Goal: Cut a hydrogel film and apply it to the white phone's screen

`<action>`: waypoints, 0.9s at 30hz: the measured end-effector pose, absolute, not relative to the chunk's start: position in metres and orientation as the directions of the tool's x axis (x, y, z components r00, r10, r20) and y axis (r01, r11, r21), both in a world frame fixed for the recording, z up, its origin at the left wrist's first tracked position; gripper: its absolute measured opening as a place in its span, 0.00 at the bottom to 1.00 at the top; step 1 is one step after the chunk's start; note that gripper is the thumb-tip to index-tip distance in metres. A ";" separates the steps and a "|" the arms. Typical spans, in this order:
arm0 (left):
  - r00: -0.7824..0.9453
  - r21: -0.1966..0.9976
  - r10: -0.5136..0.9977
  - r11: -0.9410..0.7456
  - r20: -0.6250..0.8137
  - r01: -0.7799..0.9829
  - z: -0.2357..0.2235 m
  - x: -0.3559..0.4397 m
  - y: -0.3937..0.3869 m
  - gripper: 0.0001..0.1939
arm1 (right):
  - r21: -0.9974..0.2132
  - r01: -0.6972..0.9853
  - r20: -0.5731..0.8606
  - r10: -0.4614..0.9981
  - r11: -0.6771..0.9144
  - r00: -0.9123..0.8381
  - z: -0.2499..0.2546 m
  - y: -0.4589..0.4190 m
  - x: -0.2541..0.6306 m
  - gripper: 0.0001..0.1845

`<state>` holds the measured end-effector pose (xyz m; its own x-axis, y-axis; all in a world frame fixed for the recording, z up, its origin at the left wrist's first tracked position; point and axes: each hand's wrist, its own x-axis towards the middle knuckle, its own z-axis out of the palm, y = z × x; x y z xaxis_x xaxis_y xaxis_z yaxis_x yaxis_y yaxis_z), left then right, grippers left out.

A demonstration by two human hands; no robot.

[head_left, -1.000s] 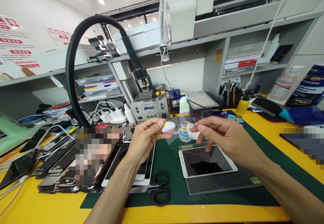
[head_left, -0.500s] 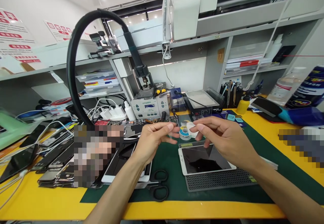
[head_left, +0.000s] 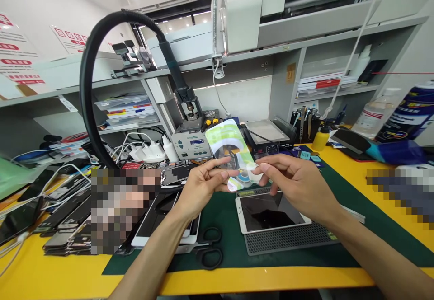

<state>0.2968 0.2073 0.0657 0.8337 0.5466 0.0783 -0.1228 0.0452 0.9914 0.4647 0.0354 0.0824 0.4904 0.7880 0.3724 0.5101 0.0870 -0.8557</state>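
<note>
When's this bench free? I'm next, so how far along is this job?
Done, it seems: the white phone lies face up on the mesh pad. In hand: the left hand and right hand hold a clear plastic sheet. Left: that sheet isn't on the phone yet, so it looks partway.

A yellow bench holds a green mat and phones.

Nothing legible: red-lettered wall posters, blue can label too small.
</note>
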 end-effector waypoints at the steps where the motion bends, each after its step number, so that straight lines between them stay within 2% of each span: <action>1: 0.838 0.991 0.540 0.045 0.079 -0.123 0.066 0.297 0.208 0.26 | -0.856 0.510 0.373 0.788 0.088 0.490 0.082 0.035 0.465 0.17; 3: 0.842 0.990 0.533 0.048 0.085 -0.130 0.068 0.297 0.207 0.24 | -0.857 0.508 0.371 0.788 0.086 0.492 0.082 0.035 0.465 0.17; 7: 0.813 0.986 0.576 0.061 0.091 -0.154 0.070 0.298 0.202 0.14 | -0.860 0.504 0.360 0.796 0.080 0.487 0.082 0.035 0.465 0.17; 12: 0.764 0.978 0.640 0.096 0.082 -0.186 0.068 0.301 0.201 0.11 | -0.858 0.510 0.353 0.799 0.068 0.487 0.081 0.034 0.464 0.17; 20: 0.793 0.966 0.609 0.189 0.025 -0.176 0.074 0.296 0.207 0.11 | -0.862 0.503 0.355 0.789 0.068 0.502 0.084 0.036 0.464 0.16; 24: 0.828 0.930 0.558 0.272 0.055 -0.245 0.077 0.297 0.203 0.11 | -0.884 0.456 0.357 0.778 0.102 0.517 0.084 0.036 0.464 0.16; 27: 0.858 0.909 0.507 0.316 0.080 -0.271 0.072 0.303 0.194 0.16 | -0.896 0.420 0.365 0.778 0.145 0.512 0.082 0.037 0.461 0.15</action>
<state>0.3031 0.1937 0.0721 0.8584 0.5068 0.0798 -0.2713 0.3163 0.9090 0.4614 0.0370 0.0817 0.5117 0.7776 0.3654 0.4201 0.1445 -0.8959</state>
